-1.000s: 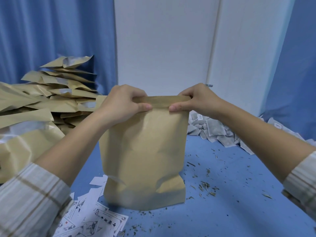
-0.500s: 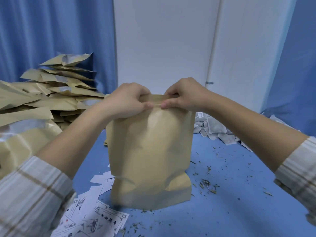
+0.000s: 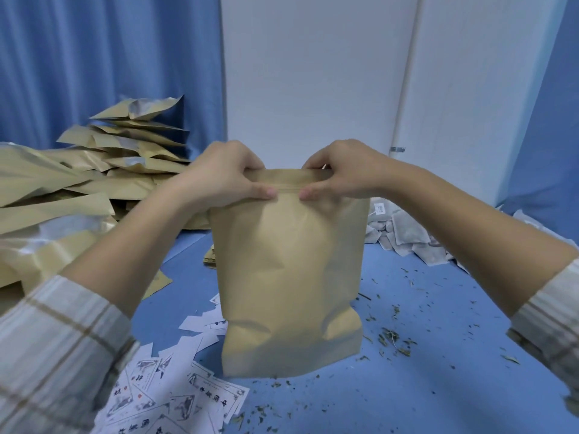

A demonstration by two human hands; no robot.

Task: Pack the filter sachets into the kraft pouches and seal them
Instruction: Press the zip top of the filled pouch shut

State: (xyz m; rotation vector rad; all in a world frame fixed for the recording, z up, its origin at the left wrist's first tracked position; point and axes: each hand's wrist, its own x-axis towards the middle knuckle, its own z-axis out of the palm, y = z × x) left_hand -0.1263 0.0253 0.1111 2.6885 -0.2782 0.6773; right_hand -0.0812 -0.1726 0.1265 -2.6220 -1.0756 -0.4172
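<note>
Hands meet at the top of a smooth brown paper pouch (image 3: 289, 277) that we hold upright on the blue table (image 3: 438, 386). Our left hand (image 3: 224, 177) and right hand (image 3: 344, 172) pinch its flat top strip, thumbs pressed near the middle. Crumpled pouches (image 3: 94, 183) pile up left; mesh sachets (image 3: 407, 236) lie right.

Printed paper slips (image 3: 175, 399), perhaps labels; herb crumbs (image 3: 391, 336).

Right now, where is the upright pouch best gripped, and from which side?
By its flat top strip, from above at both ends, as the left hand and right hand pinch it. The pouch stands upright with a bulging body, so the strip is probably the only thin, firm part.
</note>
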